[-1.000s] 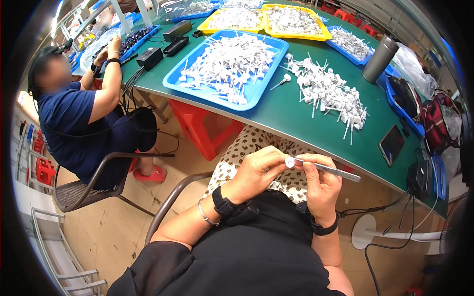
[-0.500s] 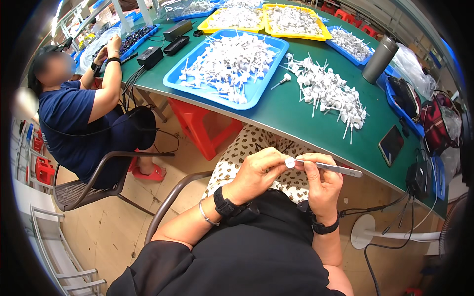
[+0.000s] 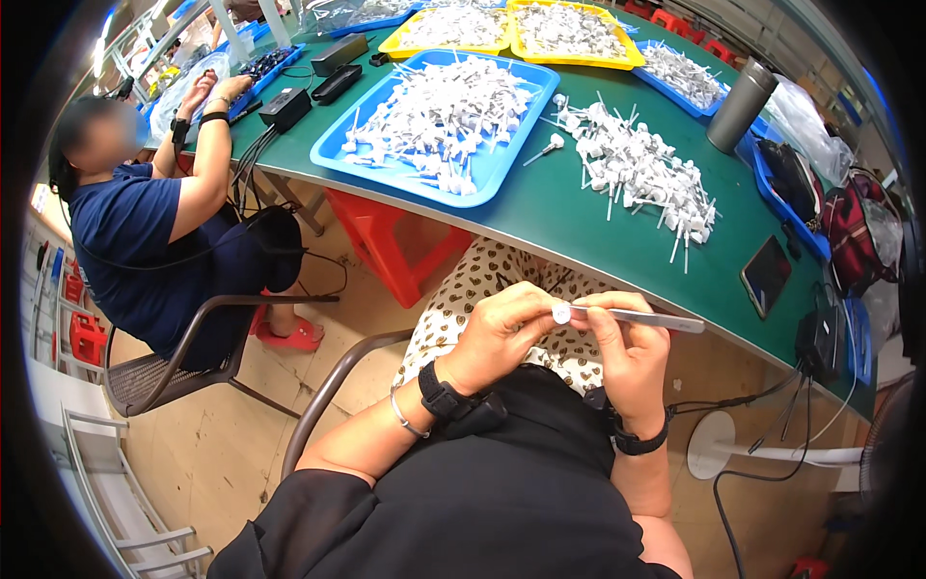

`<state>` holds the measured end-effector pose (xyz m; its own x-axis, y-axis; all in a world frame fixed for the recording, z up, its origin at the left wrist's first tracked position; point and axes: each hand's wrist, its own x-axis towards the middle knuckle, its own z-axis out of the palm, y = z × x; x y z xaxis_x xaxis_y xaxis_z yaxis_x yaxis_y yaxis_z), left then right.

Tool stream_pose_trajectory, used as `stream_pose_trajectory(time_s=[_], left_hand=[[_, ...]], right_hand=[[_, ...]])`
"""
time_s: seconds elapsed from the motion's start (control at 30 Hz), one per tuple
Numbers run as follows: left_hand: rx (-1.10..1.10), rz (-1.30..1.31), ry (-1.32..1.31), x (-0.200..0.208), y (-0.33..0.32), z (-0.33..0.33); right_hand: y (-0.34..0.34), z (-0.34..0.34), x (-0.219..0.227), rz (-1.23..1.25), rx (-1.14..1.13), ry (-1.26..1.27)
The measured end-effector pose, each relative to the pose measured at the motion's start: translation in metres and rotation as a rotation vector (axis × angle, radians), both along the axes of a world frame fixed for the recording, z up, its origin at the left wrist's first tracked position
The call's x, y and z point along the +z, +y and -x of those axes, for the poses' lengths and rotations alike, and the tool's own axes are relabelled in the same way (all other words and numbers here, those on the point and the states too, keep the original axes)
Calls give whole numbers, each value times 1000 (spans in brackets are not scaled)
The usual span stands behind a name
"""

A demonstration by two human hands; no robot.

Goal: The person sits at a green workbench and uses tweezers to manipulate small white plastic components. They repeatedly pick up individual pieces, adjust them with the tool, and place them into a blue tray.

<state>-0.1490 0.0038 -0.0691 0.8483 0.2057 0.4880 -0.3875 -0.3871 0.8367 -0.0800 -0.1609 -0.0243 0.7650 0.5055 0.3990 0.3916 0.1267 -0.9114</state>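
My left hand (image 3: 508, 323) pinches a small white plastic part (image 3: 561, 314) with a round face, held above my lap. Tweezers (image 3: 651, 319) of grey metal lie across my right hand (image 3: 629, 355), which is closed on them. Their tips point left and meet the white part; the exact contact is too small to make out. Beyond my hands, a blue tray (image 3: 323, 154) is heaped with similar white stemmed pieces. A loose pile of white pieces (image 3: 637, 164) lies on the green table to its right, with a single piece (image 3: 546, 149) between tray and pile.
Yellow trays (image 3: 529, 58) of white parts stand farther back on the table (image 3: 579, 232). A grey bottle (image 3: 742, 106), a phone (image 3: 767, 277) and bags (image 3: 858, 236) lie at right. A co-worker (image 3: 145, 232) sits at left. A red stool (image 3: 386, 241) is under the table.
My two hands have shifted very slightly, and the tweezers lie a little flatter. The view has tilted a bit. At left, the co-worker's hands have moved apart somewhat.
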Motion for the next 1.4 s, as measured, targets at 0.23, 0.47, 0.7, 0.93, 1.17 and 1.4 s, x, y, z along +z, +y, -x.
stream_pose_trajectory(time_s=[0.23, 0.47, 0.7, 0.93, 1.17, 1.4], left_hand=[[-50, 96, 44, 0, 1, 1], [-107, 228, 124, 0, 1, 4], [-114, 278, 146, 2, 0, 3], [-55, 107, 84, 4, 2, 2], [-18, 33, 46, 4, 2, 2], [-14, 50, 23, 1, 1, 1]], right_hand=[[1, 1, -5, -48, 10, -25], [0, -2, -6, -14, 14, -114], [2, -2, -5, -64, 35, -67], [2, -3, -7, -45, 20, -98], [4, 0, -8, -91, 33, -37], [4, -1, -10, -62, 19, -60]])
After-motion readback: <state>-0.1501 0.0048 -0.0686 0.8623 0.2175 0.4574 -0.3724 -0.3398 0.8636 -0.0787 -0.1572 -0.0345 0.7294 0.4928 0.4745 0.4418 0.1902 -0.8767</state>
